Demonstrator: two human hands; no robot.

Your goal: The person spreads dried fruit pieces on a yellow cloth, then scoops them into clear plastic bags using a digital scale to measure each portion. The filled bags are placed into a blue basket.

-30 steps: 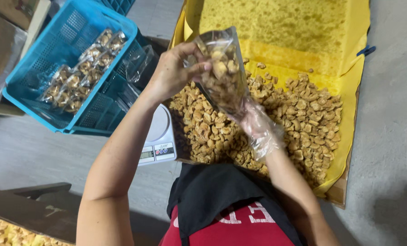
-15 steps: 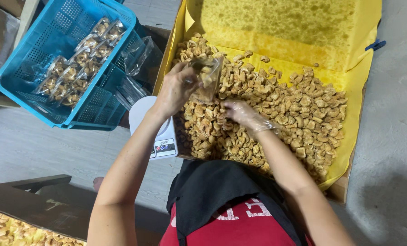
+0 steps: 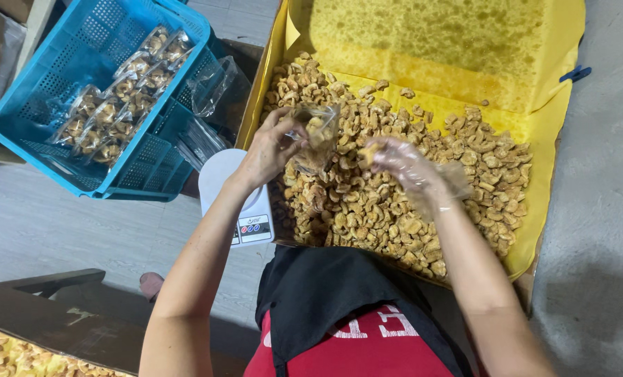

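Your left hand holds a bag over the snack pile in the tray. The scale sits left of it, the basket farther left.

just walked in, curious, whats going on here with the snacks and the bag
A person holds a small clear bag open in the left hand over a yellow-lined box heaped with fried snack pieces. The right hand, in a thin plastic glove, brings pieces toward it. A white scale and a blue crate of filled bags sit alongside.
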